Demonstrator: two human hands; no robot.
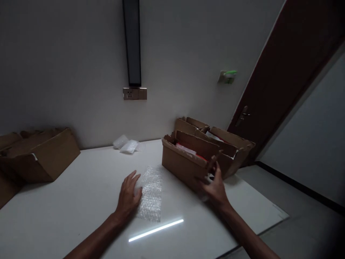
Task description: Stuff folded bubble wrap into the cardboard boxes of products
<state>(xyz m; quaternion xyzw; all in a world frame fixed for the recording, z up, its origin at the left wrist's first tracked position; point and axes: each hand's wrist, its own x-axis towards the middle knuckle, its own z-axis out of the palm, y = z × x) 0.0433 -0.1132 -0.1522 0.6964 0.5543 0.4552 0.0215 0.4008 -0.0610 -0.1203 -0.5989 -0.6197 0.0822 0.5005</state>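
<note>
A sheet of clear bubble wrap (152, 194) lies flat on the white table. My left hand (129, 194) rests at its left edge, fingers apart, with the thumb and fingertips touching or just over the plastic. To the right, my right hand (214, 185) is in front of an open cardboard box (183, 172), its fingers bent and smeared by motion. Something small with pale and dark parts shows between those fingers, too blurred to name. Inside this box, red and whitish items (188, 149) are partly visible.
More open cardboard boxes (239, 147) stand behind at right, and others (54, 154) at far left. Small bubble wrap pieces (129, 146) lie by the wall. A socket (134, 94) is on the wall, and a door (269, 68) is at right. The table (258, 201) ends at right.
</note>
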